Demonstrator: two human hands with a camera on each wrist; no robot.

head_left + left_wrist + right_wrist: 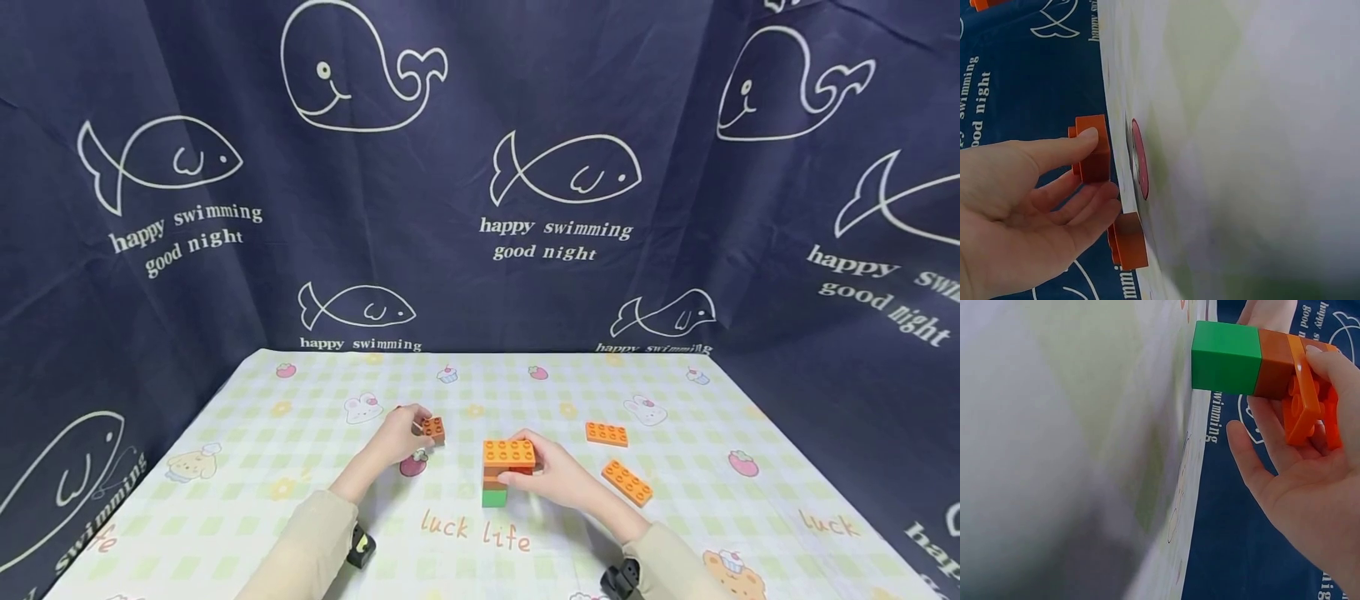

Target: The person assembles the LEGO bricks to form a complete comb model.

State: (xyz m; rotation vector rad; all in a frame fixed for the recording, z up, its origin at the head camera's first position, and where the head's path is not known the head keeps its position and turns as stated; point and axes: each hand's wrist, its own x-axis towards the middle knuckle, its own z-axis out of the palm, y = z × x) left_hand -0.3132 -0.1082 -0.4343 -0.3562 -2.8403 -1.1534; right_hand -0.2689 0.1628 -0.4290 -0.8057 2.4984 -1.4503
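My left hand (401, 433) pinches a small brown-orange brick (1092, 153) between thumb and fingers, its studs facing up, close over the tablecloth. Beside the fingertips lies another brick (1130, 242) of the same colour, mostly hidden behind the hand in the head view. To the right, my right hand (551, 473) grips a stack of toy bricks (508, 452) from its right side, thumb in front. The stack has a green brick (1225, 357) at the bottom, brown and orange ones above it, and a wide orange brick on top that overhangs to the right.
Two flat orange bricks lie right of the stack: one farther back (607, 434), the other (627, 482) beside the right forearm. A checked cloth (330, 542) with printed figures covers the table. Dark blue curtains (450, 208) hang behind and at both sides.
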